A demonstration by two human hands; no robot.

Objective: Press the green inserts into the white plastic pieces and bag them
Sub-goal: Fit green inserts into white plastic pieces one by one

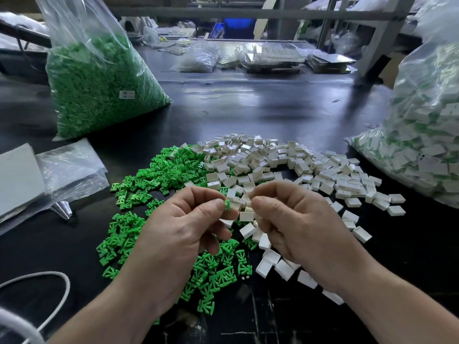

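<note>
2 hands hover close: left hand [183, 224] pinches a green insert [226, 204], right hand [293, 224] pinches a white piece [246, 196].

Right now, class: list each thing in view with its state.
Left hand: pinches green insert.
Right hand: pinches white piece, mostly hidden.
Green bag: upright, filled.
Right bag: filled with assembled pieces.
Green pile: loose on table.
White pile: loose on table.
</note>
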